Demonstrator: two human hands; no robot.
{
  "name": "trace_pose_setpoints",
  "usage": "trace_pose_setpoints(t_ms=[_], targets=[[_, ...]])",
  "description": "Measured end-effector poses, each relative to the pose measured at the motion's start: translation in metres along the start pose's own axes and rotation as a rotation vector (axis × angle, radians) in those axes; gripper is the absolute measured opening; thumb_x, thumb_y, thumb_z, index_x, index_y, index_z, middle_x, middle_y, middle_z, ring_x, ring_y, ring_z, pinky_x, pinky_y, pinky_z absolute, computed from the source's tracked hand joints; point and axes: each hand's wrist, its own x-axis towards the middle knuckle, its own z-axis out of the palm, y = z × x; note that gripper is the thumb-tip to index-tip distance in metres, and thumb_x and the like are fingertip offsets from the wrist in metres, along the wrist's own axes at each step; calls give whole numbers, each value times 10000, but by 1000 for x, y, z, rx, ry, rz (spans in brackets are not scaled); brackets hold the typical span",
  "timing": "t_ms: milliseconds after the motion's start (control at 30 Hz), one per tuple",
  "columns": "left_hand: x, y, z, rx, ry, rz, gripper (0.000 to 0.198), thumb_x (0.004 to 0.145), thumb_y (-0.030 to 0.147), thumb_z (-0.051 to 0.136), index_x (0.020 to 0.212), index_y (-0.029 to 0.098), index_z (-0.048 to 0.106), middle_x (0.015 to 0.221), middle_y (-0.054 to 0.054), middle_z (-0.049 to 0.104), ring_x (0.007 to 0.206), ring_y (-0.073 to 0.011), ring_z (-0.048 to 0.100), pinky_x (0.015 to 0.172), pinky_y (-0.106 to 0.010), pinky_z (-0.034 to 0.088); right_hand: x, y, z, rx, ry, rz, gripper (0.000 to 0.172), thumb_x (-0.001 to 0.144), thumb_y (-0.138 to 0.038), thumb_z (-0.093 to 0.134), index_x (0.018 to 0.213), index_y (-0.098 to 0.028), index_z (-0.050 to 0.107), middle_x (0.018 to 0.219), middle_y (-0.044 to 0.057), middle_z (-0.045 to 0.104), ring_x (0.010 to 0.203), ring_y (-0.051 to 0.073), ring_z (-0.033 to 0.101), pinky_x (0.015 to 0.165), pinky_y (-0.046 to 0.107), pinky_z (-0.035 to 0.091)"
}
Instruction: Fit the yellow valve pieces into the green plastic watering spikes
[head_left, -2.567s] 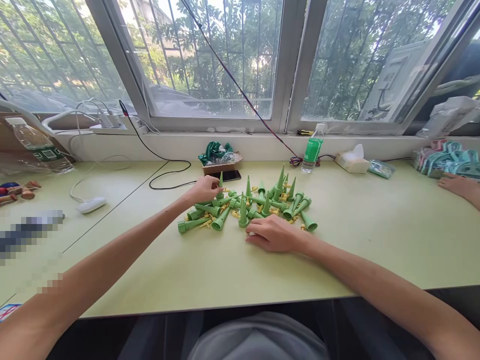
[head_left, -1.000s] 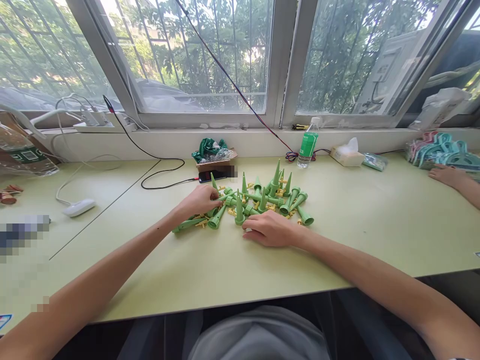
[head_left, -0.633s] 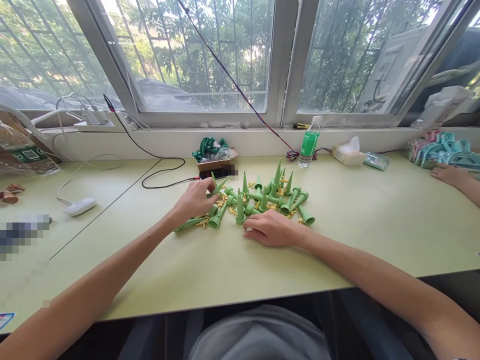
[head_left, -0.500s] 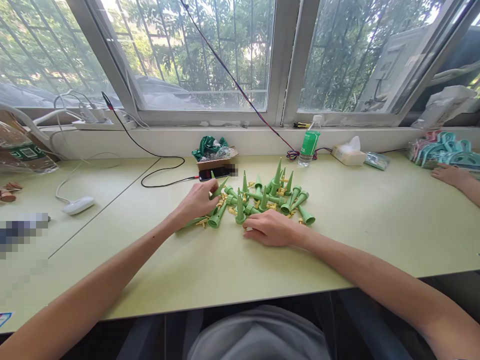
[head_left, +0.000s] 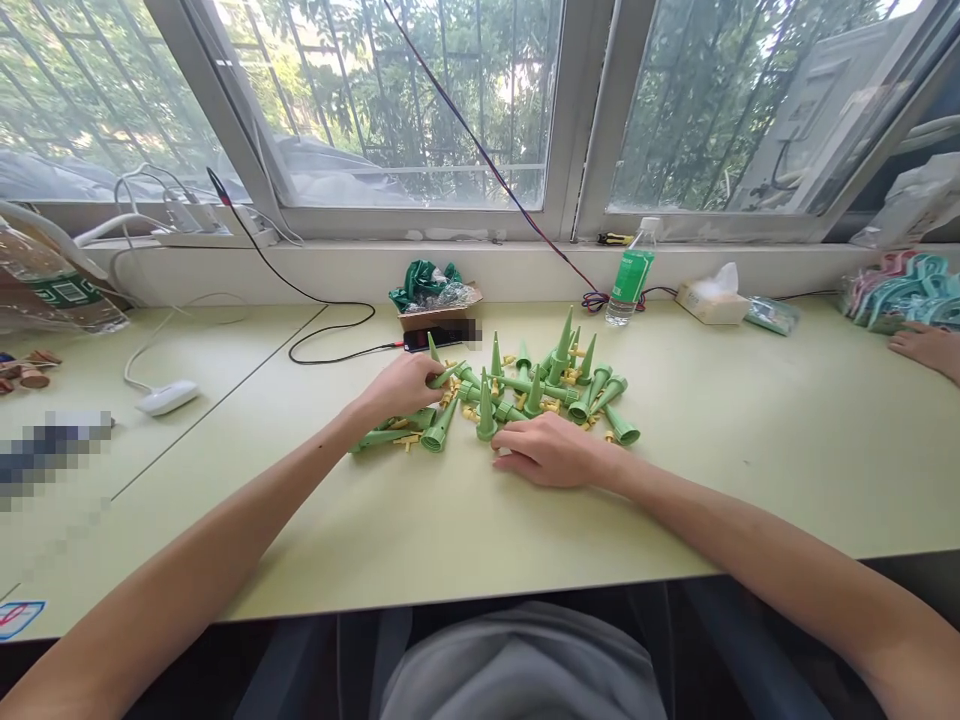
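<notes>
A pile of green plastic plant-watering spikes and small yellow valve pieces lies on the table in front of me. My left hand, at the pile's left side, has its fingers closed on one green spike, whose tip points right and up. My right hand rests palm down at the pile's near edge, thumb and forefinger apart. Its fingertips are beside the base of an upright spike. Some of its fingers are hidden under the hand.
Behind the pile are a phone on a cable and a small cardboard box with green plastic. A water bottle and tissue pack stand near the window. Another person's hand touches clothes hangers at far right.
The whole view has shifted slightly. My left hand has turned the spike a little lower and flatter. My right hand stays in the same place by the pile.
</notes>
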Motion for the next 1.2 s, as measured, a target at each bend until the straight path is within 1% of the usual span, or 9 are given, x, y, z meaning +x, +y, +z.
trace_pose_setpoints(t_ms=[100,300,533,767,867,1067,1133,1200], targets=[[1,2,1,1,-20,-13,234,698,244,592,497,205,478,557,-23,528,588,-177,470,577,-310,303,0,-1,0,-3,3,4,244,1044,-336,472,938,-171,617,873,59,686,707,149,609,621,261,331],[2,1,3,4,-68,-34,171,654,231,590,509,210,503,561,-29,559,595,-194,510,557,-312,320,1,-1,-1,-5,9,7,252,1045,-340,470,925,-172,616,853,55,680,690,148,604,612,263,323],[4,-2,5,14,-79,-37,248,669,232,586,489,211,417,525,-26,507,558,-190,487,542,-326,294,1,-1,-2,-12,-7,9,250,1047,-338,466,936,-169,613,865,58,683,698,150,605,616,260,327],[4,-2,5,39,-70,-29,288,676,230,612,504,215,381,535,-25,499,556,-188,463,535,-326,269,0,-1,-1,-14,-6,11,251,1049,-342,464,941,-171,612,868,58,682,698,147,604,617,258,324],[2,-1,4,52,-55,-16,276,686,249,617,520,216,398,547,-27,506,566,-189,462,549,-323,263,0,-1,-1,-14,-6,11,249,1050,-340,463,942,-170,610,869,57,682,699,146,605,621,257,328],[-2,1,0,91,42,8,288,837,337,523,586,208,469,545,-19,496,542,-172,432,589,-311,273,0,-1,-1,-19,-7,4,252,1048,-341,463,936,-167,608,859,55,681,697,152,608,614,260,330],[-4,2,-3,95,80,25,295,848,343,525,592,199,501,528,-8,488,522,-157,420,594,-302,283,0,0,-1,-23,-5,1,254,1048,-341,460,937,-167,610,852,53,679,686,151,604,608,260,327],[-6,3,-6,52,108,38,274,844,355,551,627,189,559,524,5,493,516,-141,414,590,-286,295,0,0,-1,-25,-3,0,257,1048,-340,457,937,-167,611,848,54,678,680,150,601,604,260,326]])
